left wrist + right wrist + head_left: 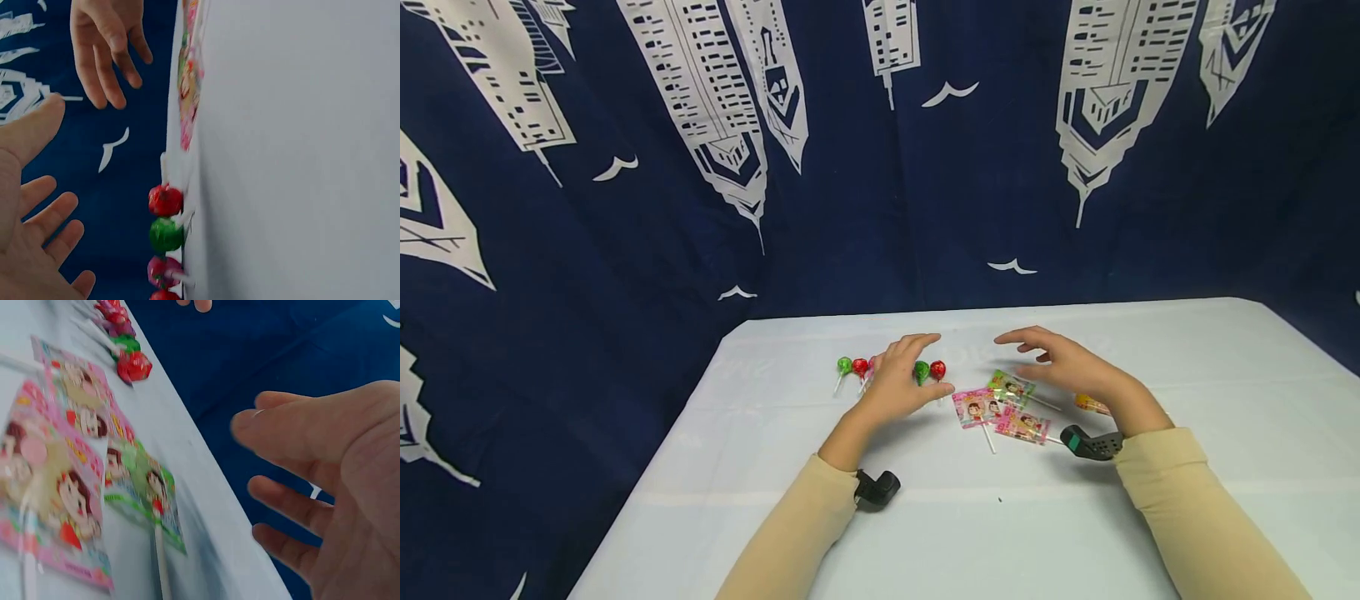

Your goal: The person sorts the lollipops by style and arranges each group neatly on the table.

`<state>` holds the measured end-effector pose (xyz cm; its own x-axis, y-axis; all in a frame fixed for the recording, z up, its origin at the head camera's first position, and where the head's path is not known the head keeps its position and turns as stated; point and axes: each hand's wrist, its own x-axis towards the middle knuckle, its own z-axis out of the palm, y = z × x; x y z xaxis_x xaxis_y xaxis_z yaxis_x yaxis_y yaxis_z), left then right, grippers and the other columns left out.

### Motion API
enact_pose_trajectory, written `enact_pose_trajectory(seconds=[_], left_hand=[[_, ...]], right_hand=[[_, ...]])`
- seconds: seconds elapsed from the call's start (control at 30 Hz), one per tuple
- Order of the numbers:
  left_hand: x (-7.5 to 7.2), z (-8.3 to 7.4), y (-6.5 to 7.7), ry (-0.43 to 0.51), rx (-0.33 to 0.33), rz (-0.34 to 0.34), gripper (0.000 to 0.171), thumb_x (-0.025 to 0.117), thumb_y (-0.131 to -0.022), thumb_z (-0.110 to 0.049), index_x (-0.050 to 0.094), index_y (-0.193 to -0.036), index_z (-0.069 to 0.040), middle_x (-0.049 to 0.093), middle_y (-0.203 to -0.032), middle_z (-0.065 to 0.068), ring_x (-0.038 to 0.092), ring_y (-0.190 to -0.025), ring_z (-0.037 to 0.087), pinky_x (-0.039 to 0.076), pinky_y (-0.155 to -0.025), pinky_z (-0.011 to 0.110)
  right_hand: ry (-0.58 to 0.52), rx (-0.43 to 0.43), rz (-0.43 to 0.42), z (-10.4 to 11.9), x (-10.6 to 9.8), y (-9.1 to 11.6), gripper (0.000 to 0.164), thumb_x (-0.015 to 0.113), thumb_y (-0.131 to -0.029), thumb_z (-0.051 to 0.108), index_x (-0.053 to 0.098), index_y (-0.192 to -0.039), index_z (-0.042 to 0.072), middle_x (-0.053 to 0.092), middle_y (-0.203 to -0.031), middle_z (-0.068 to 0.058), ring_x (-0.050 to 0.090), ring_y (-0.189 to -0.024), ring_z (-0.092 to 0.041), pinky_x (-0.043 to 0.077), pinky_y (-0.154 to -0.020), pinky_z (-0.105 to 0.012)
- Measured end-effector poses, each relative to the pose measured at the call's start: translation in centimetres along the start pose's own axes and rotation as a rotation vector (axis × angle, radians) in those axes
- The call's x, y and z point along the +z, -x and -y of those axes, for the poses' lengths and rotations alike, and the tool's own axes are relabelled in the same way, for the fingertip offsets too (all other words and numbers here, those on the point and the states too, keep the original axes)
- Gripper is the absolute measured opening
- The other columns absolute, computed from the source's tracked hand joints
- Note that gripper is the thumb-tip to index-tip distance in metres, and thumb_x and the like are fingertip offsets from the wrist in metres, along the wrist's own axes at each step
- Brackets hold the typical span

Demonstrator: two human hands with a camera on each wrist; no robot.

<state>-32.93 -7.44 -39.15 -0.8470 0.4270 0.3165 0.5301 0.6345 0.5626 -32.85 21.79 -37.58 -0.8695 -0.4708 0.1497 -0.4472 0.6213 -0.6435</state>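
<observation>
My left hand (891, 385) hovers over a row of round wrapped lollipops, its fingers spread and nothing held. A green lollipop (845, 365) and a red lollipop (861, 367) show left of it; another green lollipop (166, 234) and red lollipop (166, 200) show on its right. The hand hides part of the row in the head view. To the right, above flat bagged lollipops, hangs my right hand (1071, 362), fingers loosely bent and holding nothing. Nearest it lies a green-bagged lollipop (1011, 387), touching a pink-bagged lollipop (974, 407). A second pink-bagged lollipop (1024, 425) lies in front.
An orange-bagged lollipop (1092, 404) lies partly behind the right wrist. Everything rests on a white-covered table (962, 533). Behind its far edge hangs a dark blue cloth (910, 208) printed with white buildings and birds. Each wrist wears a small black device.
</observation>
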Motion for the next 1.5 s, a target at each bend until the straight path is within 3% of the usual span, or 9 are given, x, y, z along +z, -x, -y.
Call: enact_pose_trajectory(seconds=[0.27, 0.57, 0.83, 1.07, 1.5], left_hand=[[1.9, -1.3, -0.1, -0.185, 0.017, 0.126, 0.088, 0.08, -0.08, -0.049, 0.04, -0.152, -0.022, 0.046, -0.151, -0.001, 0.031, -0.146, 0.02, 0.019, -0.116, 0.053], [3.5, -1.7, -0.2, -0.28, 0.0, 0.198, 0.094, 0.08, -0.077, -0.055, 0.038, -0.153, -0.021, 0.042, -0.157, -0.003, 0.023, -0.153, 0.021, 0.006, -0.122, 0.062], [4.2, -1.8, 0.1, -0.319, 0.025, 0.219, 0.091, 0.08, -0.077, -0.055, 0.041, -0.152, -0.019, 0.046, -0.154, -0.002, 0.022, -0.153, 0.023, 0.0, -0.122, 0.062], [5.2, -1.5, 0.4, -0.36, 0.018, 0.23, 0.087, 0.078, -0.079, -0.057, 0.046, -0.15, -0.019, 0.051, -0.15, -0.001, 0.027, -0.152, 0.024, 0.001, -0.122, 0.063], [5.1, -1.7, 0.5, -0.333, -0.008, 0.218, 0.07, 0.076, -0.083, -0.05, 0.054, -0.143, -0.022, 0.057, -0.139, -0.003, 0.038, -0.141, 0.019, 0.004, -0.122, 0.062]], right_hand=[[-0.033, 0.091, 0.172, -1.7, 0.3, 0.1, 0.064, 0.065, -0.09, 0.007, 0.045, -0.149, 0.02, 0.035, -0.158, -0.017, 0.032, -0.144, -0.048, 0.025, -0.111, -0.073], [-0.129, 0.117, 0.281, -2.5, 1.1, -0.4, 0.086, 0.057, -0.074, -0.012, 0.042, -0.151, 0.021, 0.02, -0.166, -0.012, 0.013, -0.152, -0.047, 0.015, -0.113, -0.076], [-0.054, 0.048, 0.291, -2.8, 1.5, -0.9, 0.084, 0.062, -0.074, -0.008, 0.044, -0.15, 0.023, 0.025, -0.165, -0.012, 0.017, -0.151, -0.045, 0.02, -0.112, -0.074], [-0.038, 0.045, 0.285, -3.3, 1.8, -0.5, 0.077, 0.069, -0.076, 0.0, 0.05, -0.146, 0.023, 0.033, -0.16, -0.014, 0.02, -0.148, -0.044, 0.021, -0.11, -0.075], [0.009, 0.036, 0.25, -3.4, 2.2, -0.6, 0.068, 0.073, -0.077, 0.006, 0.055, -0.141, 0.022, 0.041, -0.154, -0.014, 0.025, -0.144, -0.044, 0.024, -0.108, -0.076]])
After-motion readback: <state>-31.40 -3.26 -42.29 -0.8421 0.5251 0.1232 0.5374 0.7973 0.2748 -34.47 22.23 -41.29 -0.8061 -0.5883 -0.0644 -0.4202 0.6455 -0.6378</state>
